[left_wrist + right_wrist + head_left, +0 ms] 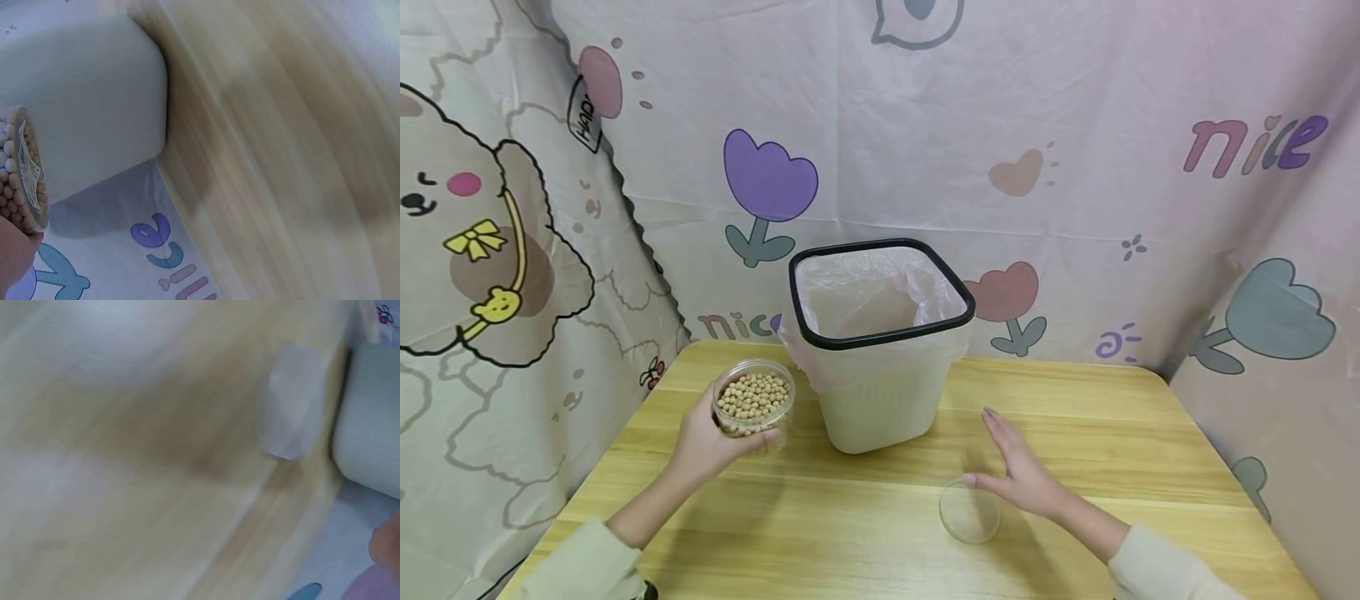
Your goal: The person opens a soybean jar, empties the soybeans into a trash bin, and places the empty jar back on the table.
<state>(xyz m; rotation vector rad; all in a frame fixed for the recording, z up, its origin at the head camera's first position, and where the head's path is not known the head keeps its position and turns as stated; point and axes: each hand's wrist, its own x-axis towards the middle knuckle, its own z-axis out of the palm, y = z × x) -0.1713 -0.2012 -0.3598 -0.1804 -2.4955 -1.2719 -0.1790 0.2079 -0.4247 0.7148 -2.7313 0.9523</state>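
In the head view my left hand (pixel 703 442) grips a clear plastic jar (pixel 754 402) of round tan beans, its lidless top showing and nearly full. The left wrist view catches the base of the jar (pixel 19 172), with a white printed label on it. A clear round lid (pixel 968 515) lies flat on the table to the right. Beside the lid my right hand (pixel 1028 477) hovers with fingers extended and nothing held, its thumb overlapping the lid's rim in the head view. The lid (pixel 292 403) appears blurred in the right wrist view.
Between the hands, toward the back, stands a white trash bin (pixel 880 400) with a black rim (pixel 891 337) and a pale pink liner bag (pixel 865 283). The wooden table (pixel 850 533) ends at a printed cloth backdrop (pixel 902 150), and more cloth hangs at both sides.
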